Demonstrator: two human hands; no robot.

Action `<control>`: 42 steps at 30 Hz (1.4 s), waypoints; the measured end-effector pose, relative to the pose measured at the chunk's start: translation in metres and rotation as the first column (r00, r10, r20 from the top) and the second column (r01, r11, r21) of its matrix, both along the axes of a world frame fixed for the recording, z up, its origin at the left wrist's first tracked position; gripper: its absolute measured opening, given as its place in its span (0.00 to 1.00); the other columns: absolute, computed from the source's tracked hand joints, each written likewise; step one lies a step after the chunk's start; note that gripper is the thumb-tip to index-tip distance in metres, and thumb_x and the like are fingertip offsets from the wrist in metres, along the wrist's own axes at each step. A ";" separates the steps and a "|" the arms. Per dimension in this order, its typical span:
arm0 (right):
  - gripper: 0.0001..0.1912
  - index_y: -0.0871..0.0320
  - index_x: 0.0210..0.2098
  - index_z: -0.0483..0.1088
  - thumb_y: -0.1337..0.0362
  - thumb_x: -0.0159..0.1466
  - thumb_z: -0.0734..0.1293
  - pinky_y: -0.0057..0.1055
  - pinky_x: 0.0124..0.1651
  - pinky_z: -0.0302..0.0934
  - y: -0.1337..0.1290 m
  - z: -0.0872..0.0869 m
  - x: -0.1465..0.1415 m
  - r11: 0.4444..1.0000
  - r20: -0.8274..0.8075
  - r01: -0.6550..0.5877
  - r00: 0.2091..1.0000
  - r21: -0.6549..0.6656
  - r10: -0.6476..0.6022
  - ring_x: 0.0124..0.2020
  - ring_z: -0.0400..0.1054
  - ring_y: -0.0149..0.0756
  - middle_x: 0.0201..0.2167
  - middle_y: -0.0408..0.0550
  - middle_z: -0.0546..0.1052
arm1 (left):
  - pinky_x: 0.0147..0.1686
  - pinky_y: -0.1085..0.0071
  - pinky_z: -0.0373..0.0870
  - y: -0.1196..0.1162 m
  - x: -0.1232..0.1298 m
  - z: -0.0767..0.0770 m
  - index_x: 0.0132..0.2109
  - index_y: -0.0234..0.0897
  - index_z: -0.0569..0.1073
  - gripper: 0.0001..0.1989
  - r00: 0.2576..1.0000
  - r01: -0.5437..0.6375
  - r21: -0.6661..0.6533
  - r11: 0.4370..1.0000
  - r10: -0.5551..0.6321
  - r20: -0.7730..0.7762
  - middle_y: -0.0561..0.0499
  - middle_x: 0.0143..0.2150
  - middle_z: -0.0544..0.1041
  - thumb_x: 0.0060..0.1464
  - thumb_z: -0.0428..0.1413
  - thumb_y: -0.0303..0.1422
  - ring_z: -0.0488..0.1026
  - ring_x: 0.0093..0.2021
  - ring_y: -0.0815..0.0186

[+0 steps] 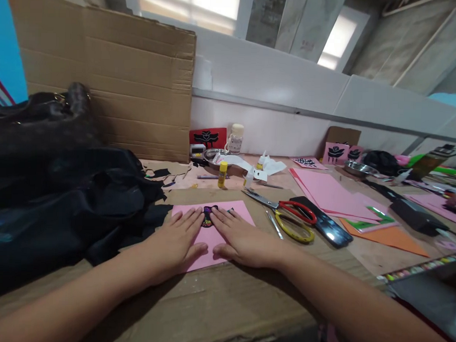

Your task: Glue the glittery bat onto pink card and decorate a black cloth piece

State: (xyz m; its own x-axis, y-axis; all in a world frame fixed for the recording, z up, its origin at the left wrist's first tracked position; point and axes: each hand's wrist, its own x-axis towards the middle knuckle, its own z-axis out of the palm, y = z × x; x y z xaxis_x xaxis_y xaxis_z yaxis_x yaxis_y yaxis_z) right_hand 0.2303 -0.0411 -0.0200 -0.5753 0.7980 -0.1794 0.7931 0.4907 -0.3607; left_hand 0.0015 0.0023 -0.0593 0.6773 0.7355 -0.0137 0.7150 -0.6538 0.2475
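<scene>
A sheet of pink paper [205, 247] lies on the cardboard-topped table in front of me. On it is a small black cut-out [208, 220] with purple and yellow patches, partly covered by my fingers. My left hand [176, 239] lies flat on the paper's left half, fingertips at the cut-out's left edge. From the other side my right hand [240, 236] rests flat, its fingers over the cut-out's right part. Both hands have their fingers stretched out and grip nothing. A bit of dark material shows just beyond the right fingers, mostly hidden.
Right of the paper lie scissors [286, 213] with red and yellow handles, tweezers [274, 224] and a phone [329, 227]. Behind stand a yellow glue stick [222, 175] and small white bottles. Black material [55, 205] heaps at left; pink sheets [332, 192] lie farther right.
</scene>
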 end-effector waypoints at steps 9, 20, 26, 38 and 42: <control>0.52 0.73 0.80 0.43 0.44 0.74 0.66 0.49 0.82 0.40 0.001 0.002 0.009 0.987 0.050 0.159 0.986 0.025 -0.160 0.82 0.37 0.56 0.81 0.68 0.41 | 0.78 0.43 0.44 -0.006 0.000 0.016 0.78 0.17 0.51 0.48 0.981 -0.055 0.004 0.999 0.054 -0.187 0.26 0.80 0.45 0.69 0.48 0.54 0.45 0.81 0.41; 0.47 0.68 0.81 0.41 0.45 0.77 0.61 0.50 0.83 0.33 0.019 0.017 0.035 0.980 0.118 0.165 0.977 0.114 -0.178 0.83 0.30 0.52 0.82 0.61 0.37 | 0.78 0.44 0.43 -0.007 -0.002 0.015 0.78 0.18 0.50 0.51 0.969 -0.101 0.023 0.995 0.104 -0.224 0.28 0.80 0.45 0.68 0.47 0.59 0.44 0.81 0.42; 0.51 0.72 0.79 0.49 0.41 0.73 0.65 0.56 0.80 0.43 0.015 0.010 0.037 0.989 0.172 0.133 0.975 0.058 -0.141 0.81 0.40 0.64 0.80 0.70 0.47 | 0.78 0.42 0.43 -0.003 -0.004 0.011 0.78 0.18 0.51 0.50 0.970 -0.098 0.037 0.994 0.104 -0.219 0.28 0.80 0.46 0.67 0.46 0.58 0.46 0.81 0.41; 0.51 0.66 0.79 0.53 0.39 0.70 0.68 0.56 0.81 0.40 0.015 0.014 0.041 0.990 0.141 0.117 0.982 0.082 -0.128 0.82 0.37 0.63 0.81 0.66 0.47 | 0.77 0.42 0.45 -0.001 -0.007 0.007 0.77 0.19 0.57 0.51 0.987 -0.090 0.038 0.995 0.094 -0.133 0.27 0.79 0.51 0.65 0.47 0.60 0.50 0.80 0.39; 0.55 0.71 0.79 0.52 0.37 0.69 0.68 0.58 0.80 0.44 0.017 0.011 0.042 0.987 0.149 0.152 0.976 0.061 -0.159 0.81 0.42 0.67 0.80 0.71 0.49 | 0.77 0.41 0.46 0.000 -0.007 0.007 0.77 0.20 0.57 0.51 0.986 -0.096 0.043 0.994 0.101 -0.131 0.27 0.79 0.51 0.65 0.47 0.60 0.50 0.80 0.38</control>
State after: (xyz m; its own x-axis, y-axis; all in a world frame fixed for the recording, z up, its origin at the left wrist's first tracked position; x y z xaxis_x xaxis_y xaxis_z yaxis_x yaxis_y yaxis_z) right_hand 0.2727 -0.0244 -0.0093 -0.4123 0.8856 -0.2138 0.9050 0.3712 -0.2077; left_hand -0.0051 0.0020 -0.0525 0.5952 0.8005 -0.0705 0.8015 -0.5851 0.1233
